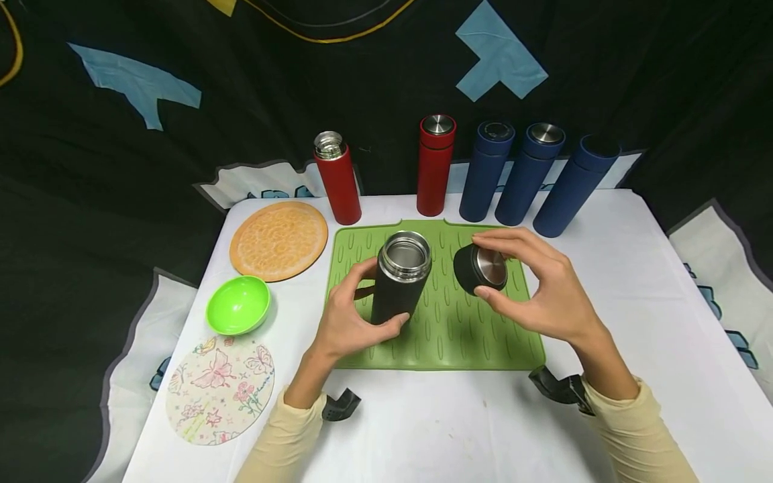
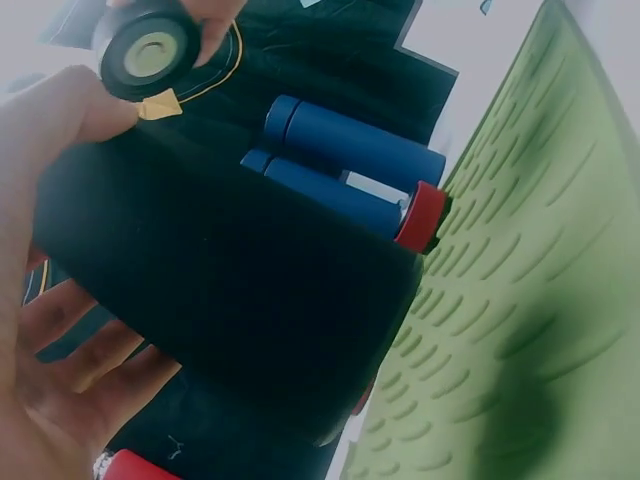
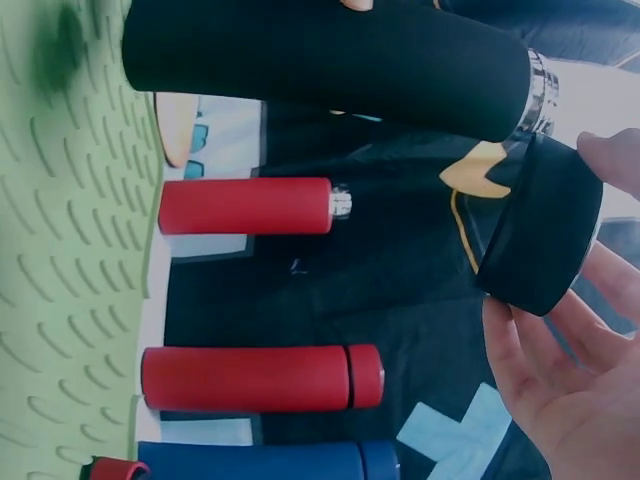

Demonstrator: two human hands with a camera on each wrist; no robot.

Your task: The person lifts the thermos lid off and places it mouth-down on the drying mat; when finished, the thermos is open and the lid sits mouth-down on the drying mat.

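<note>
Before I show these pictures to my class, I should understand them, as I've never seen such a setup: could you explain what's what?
There's no machine, just a person's two bare hands. The wide picture comes from a camera on the head, looking forward and down; the other two come from the left and right wrists. The left hand holds a black bottle with an open top. The right hand holds a black lid. Below is a green mat on a white table. Behind stand two red bottles, one without a lid, and three blue bottles. To the left are a flat orange disc, a green bowl and a flat butterfly-patterned disc.
</note>
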